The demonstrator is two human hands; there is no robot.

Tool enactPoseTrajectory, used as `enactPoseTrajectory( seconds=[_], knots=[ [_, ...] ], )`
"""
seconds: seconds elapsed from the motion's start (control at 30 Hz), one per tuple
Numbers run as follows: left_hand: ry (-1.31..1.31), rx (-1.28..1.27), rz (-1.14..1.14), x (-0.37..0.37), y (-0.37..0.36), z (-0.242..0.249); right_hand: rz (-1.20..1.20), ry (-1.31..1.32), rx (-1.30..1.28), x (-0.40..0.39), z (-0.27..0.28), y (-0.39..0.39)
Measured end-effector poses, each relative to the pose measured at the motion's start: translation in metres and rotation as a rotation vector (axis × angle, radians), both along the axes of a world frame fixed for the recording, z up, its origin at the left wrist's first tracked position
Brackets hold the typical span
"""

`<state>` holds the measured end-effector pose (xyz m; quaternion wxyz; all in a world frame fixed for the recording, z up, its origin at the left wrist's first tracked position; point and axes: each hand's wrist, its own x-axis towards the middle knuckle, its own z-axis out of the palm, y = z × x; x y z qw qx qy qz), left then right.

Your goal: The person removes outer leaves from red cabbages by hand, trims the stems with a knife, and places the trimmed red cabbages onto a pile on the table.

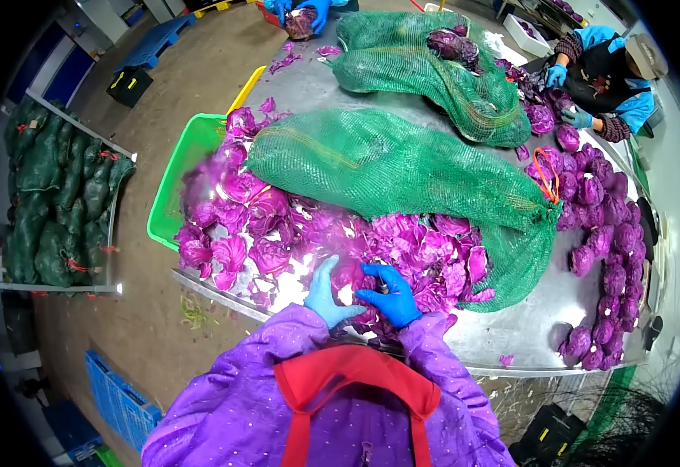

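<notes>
Both hands wear blue gloves at the near edge of a metal table. My left hand [329,296], in a lighter glove, has its fingers apart beside a red cabbage [349,278]. On the cabbage's other side is my right hand [391,296], fingers curved round something dark that I cannot make out. Loose purple leaves [418,253] lie in a heap around and beyond the hands. A green mesh sack [387,163] stretches across the table behind the leaves.
A green bin [177,183] stands at the table's left edge, with leaves at its side. Cabbages [612,257] line the right side. Another mesh sack [433,78] lies farther back. One co-worker [608,86] is at upper right; another's gloved hands [314,14] are at the top.
</notes>
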<state>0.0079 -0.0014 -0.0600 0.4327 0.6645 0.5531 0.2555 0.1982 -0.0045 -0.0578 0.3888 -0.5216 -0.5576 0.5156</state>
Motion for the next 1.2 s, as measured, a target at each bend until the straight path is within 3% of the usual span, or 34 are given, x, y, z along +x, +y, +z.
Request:
enactPoseTrajectory(
  seconds=[0.13, 0.3, 0.4, 0.5, 0.6, 0.67, 0.7, 0.73, 0.8, 0.87, 0.9, 0.97, 1.0, 1.03, 1.07, 1.13, 1.2],
  knots=[
    [-0.038, -0.064, 0.060, 0.001, 0.005, -0.002, -0.220, 0.238, -0.216, 0.011, -0.012, 0.007],
    [0.073, -0.145, 0.110, 0.011, 0.015, 0.003, 0.122, -0.357, 0.202, 0.003, 0.005, -0.010],
    [0.143, -0.176, 0.103, 0.015, 0.024, 0.004, 0.078, -0.447, 0.152, -0.005, 0.005, -0.005],
    [0.220, -0.169, 0.066, 0.016, 0.027, 0.009, 0.120, -0.493, -0.104, -0.003, 0.026, -0.003],
    [0.258, -0.138, 0.039, 0.019, 0.027, 0.006, 0.055, -0.485, 0.041, -0.002, 0.018, -0.003],
    [0.258, -0.147, 0.050, 0.021, 0.027, 0.002, 0.027, -0.476, -0.056, -0.002, 0.022, 0.001],
    [0.239, -0.084, 0.026, 0.020, 0.025, 0.003, 0.012, -0.470, -0.101, -0.002, 0.024, 0.006],
    [0.219, -0.024, 0.002, 0.019, 0.019, 0.005, -0.182, -0.434, 0.124, 0.004, 0.002, 0.020],
    [0.180, 0.062, -0.013, 0.014, 0.010, 0.004, -0.241, -0.353, -0.316, 0.022, -0.010, 0.038],
    [0.064, 0.066, -0.019, 0.005, 0.010, -0.009, -0.272, -0.185, -0.250, 0.023, -0.021, 0.038],
    [0.032, 0.001, -0.028, 0.001, 0.009, -0.006, -0.279, -0.109, -0.218, 0.023, -0.019, 0.038],
    [-0.109, -0.115, -0.029, -0.011, 0.008, -0.011, -0.231, -0.236, 0.040, 0.017, -0.009, 0.031],
    [-0.247, -0.145, 0.035, -0.014, 0.004, -0.027, -0.208, -0.295, 0.167, 0.009, 0.004, 0.025],
    [-0.330, -0.328, 0.124, -0.015, 0.005, -0.026, -0.138, -0.303, 0.013, -0.001, 0.026, 0.015],
    [-0.408, -0.516, 0.216, -0.016, 0.004, -0.026, -0.164, -0.360, 0.144, -0.011, 0.009, 0.006],
    [-0.550, -0.582, 0.286, -0.016, 0.002, -0.024, -0.164, -0.291, 0.320, -0.020, 0.030, 0.002],
    [-0.639, -0.588, 0.300, -0.017, 0.002, -0.016, -0.373, 0.143, -0.046, -0.001, 0.019, 0.014]
  ],
)
